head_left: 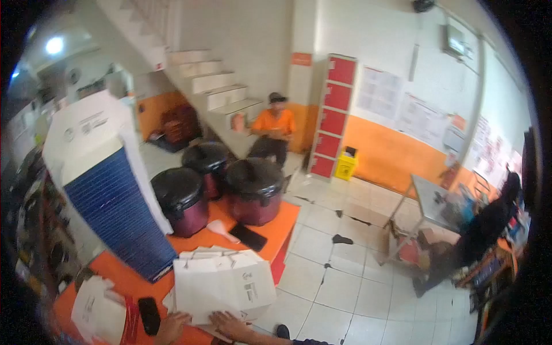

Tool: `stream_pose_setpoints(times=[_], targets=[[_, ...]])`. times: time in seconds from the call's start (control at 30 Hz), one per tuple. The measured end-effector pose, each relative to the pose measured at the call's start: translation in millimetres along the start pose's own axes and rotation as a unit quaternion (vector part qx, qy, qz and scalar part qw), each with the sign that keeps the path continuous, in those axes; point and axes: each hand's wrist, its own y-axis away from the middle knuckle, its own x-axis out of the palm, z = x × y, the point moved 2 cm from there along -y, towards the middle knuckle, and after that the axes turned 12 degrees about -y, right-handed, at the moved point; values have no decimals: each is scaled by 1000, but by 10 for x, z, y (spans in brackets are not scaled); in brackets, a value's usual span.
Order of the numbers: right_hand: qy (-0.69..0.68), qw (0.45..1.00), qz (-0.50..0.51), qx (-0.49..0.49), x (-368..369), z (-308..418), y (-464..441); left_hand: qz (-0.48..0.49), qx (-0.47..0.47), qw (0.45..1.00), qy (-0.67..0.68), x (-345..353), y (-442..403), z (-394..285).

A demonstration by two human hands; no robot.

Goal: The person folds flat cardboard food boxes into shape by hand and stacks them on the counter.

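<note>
Several flat white cardboard box blanks (224, 284) lie in a loose pile at the front of the orange table (109, 261). My right hand (230, 326) rests on the near edge of the top blank, its fingers spread. Beside it, my left hand (171, 328) touches the pile's lower left corner with its fingers stretched out. Left of that hand are a black phone (149, 315) and some thin red strips (131, 322). More white cardboard (99, 310) lies at the table's left end. Behind it rises a tall, leaning stack of blue-and-white cartons (123, 201).
Large purple pots (256, 195) with black lids stand at the table's far side. Near them lie a second dark phone (248, 236) and a pale paddle-shaped object (221, 231). A person in orange (275, 123) sits by the stairs. Red lockers (333, 118) and a metal table (431, 201) stand beyond.
</note>
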Motion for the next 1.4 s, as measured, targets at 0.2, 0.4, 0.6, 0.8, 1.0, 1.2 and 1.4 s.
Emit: stream_pose_setpoints(times=[0.2,0.4,0.6,0.8,1.0,1.2,1.4], targets=[[-97,961,-257,15,-36,143,-152,29,-84,991,103,-248,81,194],[-279,928,-189,156,-237,-316,-440,-79,-22,985,150,-778,-144,-132],[-490,832,-239,103,-904,-214,-186,-180,35,961,208,-1168,-149,-481],[-485,808,-333,21,-887,-75,-234,-234,95,934,255,-1245,-150,-620],[-444,806,-364,140,-1065,-13,-177,-266,146,911,279,-1190,-206,-662],[-387,735,-554,-55,-1569,411,179,-401,270,827,287,-1546,-143,-934],[-499,683,-530,-62,-1793,732,427,-486,422,765,-19,-1519,-411,-516]])
